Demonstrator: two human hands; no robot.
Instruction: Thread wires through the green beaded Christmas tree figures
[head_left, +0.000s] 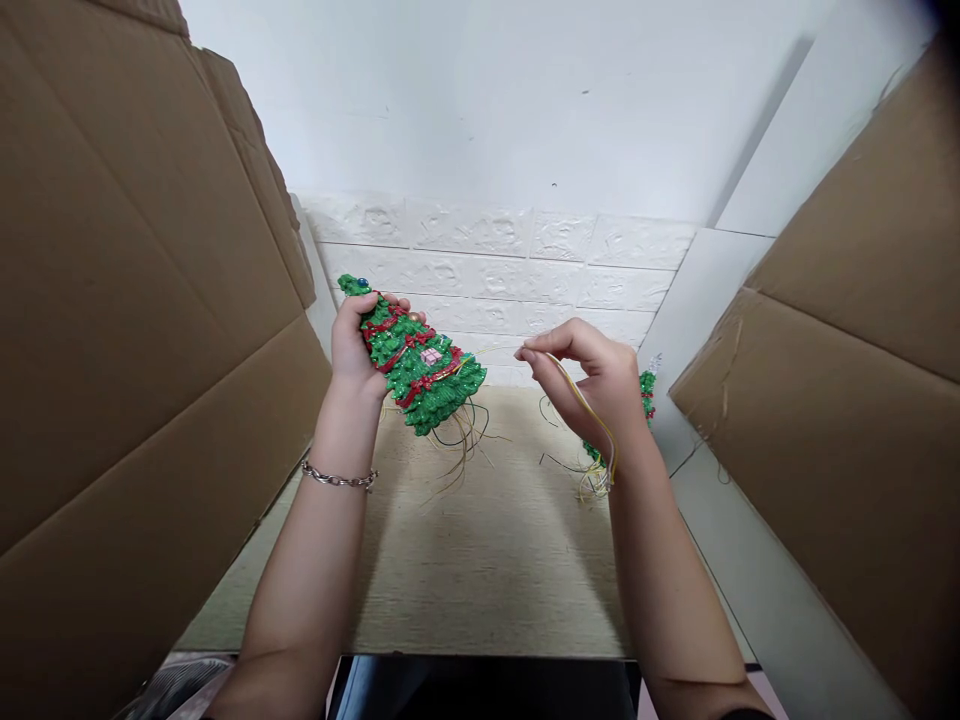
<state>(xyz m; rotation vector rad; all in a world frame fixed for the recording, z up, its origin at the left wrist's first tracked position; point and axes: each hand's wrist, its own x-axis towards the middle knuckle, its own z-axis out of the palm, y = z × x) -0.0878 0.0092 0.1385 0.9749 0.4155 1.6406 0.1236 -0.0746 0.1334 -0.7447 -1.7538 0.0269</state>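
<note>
My left hand (pixel 358 335) is wrapped round the upper part of a green Christmas tree ornament (pixel 409 365), which tilts with its tip to the upper left. Red garlands, bows and a small pink present decorate its front. Several thin wires (pixel 466 440) hang from under its base. To its right, my right hand (pixel 581 375) pinches a thin yellow wire (pixel 581 398) between thumb and fingers. A fine strand runs from that pinch towards the ornament's lower right side; where it ends is hard to see. The wire's other end trails down past my right wrist.
A second green tree ornament (pixel 648 392) stands behind my right wrist, partly hidden, with a bundle of wires (pixel 594 482) at its foot. Cardboard walls (pixel 150 300) (pixel 847 330) flank the wooden table (pixel 487 570). A white brick-pattern wall (pixel 487 265) closes the back.
</note>
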